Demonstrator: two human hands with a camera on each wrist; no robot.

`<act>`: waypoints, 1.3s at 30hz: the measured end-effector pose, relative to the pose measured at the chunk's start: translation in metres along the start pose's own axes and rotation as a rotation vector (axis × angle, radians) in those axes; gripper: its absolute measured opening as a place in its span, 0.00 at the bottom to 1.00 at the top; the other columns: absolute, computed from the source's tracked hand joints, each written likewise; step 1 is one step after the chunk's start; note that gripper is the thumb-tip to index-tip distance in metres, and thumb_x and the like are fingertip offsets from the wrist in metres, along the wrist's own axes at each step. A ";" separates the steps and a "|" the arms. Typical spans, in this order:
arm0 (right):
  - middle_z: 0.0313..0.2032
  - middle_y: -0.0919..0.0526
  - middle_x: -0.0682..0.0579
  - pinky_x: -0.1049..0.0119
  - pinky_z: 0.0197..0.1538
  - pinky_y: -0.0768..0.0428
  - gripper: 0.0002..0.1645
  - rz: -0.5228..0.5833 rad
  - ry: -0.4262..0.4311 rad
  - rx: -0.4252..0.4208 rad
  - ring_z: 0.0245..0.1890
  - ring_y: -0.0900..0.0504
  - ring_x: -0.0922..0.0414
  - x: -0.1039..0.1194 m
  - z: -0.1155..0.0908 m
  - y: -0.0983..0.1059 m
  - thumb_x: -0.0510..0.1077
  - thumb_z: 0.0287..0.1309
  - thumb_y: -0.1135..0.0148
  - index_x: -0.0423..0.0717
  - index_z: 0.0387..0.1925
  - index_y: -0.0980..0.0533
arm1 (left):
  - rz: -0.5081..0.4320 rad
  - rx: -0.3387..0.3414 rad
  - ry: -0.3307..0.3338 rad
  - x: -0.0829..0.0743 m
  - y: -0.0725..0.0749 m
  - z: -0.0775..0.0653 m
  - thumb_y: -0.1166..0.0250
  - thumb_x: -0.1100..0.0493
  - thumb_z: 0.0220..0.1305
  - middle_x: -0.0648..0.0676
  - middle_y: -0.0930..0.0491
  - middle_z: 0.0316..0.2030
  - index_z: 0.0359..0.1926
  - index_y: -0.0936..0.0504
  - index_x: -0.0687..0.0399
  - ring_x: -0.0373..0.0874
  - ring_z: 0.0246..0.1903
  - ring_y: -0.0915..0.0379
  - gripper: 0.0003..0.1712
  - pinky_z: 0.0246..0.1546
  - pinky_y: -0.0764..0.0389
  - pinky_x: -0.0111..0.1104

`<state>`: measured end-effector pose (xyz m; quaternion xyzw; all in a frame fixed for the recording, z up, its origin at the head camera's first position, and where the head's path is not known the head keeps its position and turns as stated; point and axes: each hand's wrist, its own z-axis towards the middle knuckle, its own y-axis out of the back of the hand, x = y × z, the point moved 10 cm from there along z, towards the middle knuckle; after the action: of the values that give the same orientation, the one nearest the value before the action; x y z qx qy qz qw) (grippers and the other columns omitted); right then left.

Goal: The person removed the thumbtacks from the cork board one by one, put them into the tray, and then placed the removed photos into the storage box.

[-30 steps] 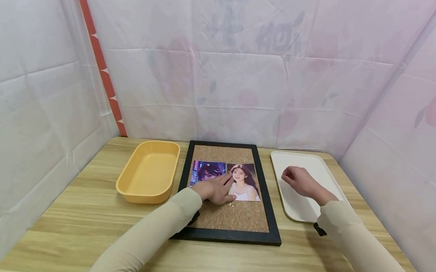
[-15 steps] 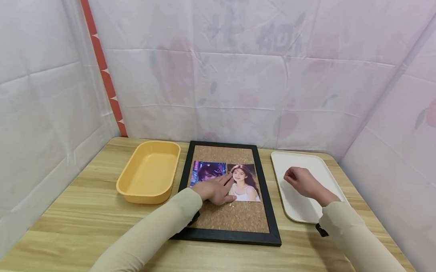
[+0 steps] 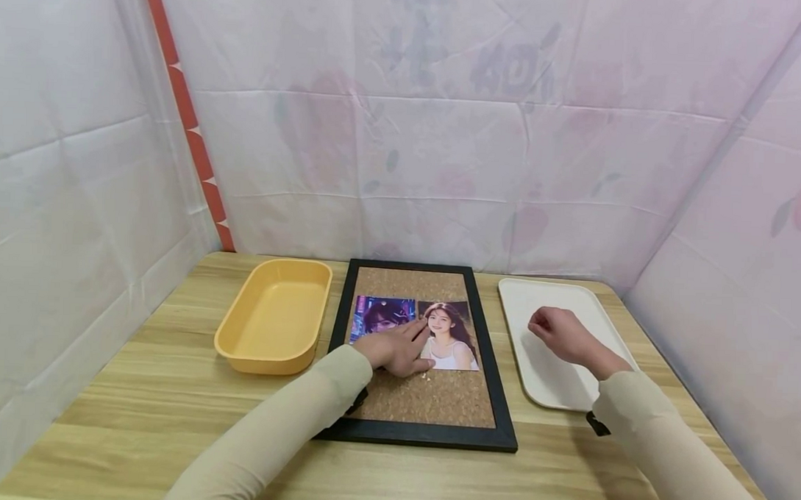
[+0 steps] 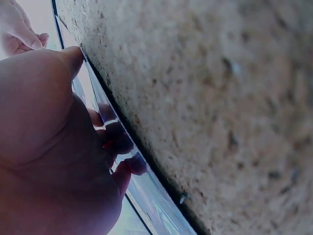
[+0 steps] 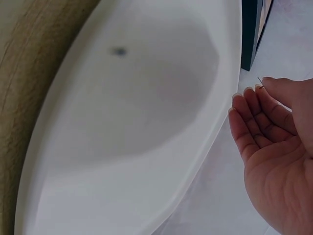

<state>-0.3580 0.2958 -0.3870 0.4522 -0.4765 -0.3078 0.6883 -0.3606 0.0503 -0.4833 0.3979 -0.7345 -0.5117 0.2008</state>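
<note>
My left hand point(image 3: 404, 349) lies with extended fingers across two photo prints on a cork board point(image 3: 435, 402). One print point(image 3: 381, 315) is purple-blue, partly covered by the hand; the other print point(image 3: 452, 340) shows a person in a white top. In the left wrist view, the fingertips point(image 4: 136, 165) touch the glossy prints. My right hand point(image 3: 563, 335) is raised above a white tray point(image 3: 555, 388). In the right wrist view, its thumb and index finger pinch a thin pin point(image 5: 260, 82); the pin's head is hidden. The other fingers are curled.
A yellow basin point(image 3: 272, 319) stands left of the board's black frame point(image 3: 427, 433). On the tray is a small blurred dark spot point(image 5: 119, 51). Everything rests on a wooden table point(image 3: 130, 410), with hanging cloth point(image 3: 437, 148) behind and at both sides.
My right hand has drifted slightly to the right above the tray. The left hand and the prints have stayed in place.
</note>
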 end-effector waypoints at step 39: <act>0.28 0.18 0.47 0.58 0.35 0.23 0.06 -0.020 -0.053 -0.022 0.30 0.22 0.55 -0.033 -0.010 0.009 0.33 0.67 0.38 0.31 0.33 0.20 | -0.007 0.010 0.019 -0.007 0.011 -0.016 0.58 0.31 0.77 0.48 0.67 0.83 0.83 0.62 0.47 0.44 0.81 0.71 0.47 0.79 0.55 0.38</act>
<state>-0.3600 0.3311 -0.3924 0.4411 -0.4865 -0.3318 0.6773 -0.3490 0.0483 -0.4655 0.4064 -0.7338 -0.5047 0.2041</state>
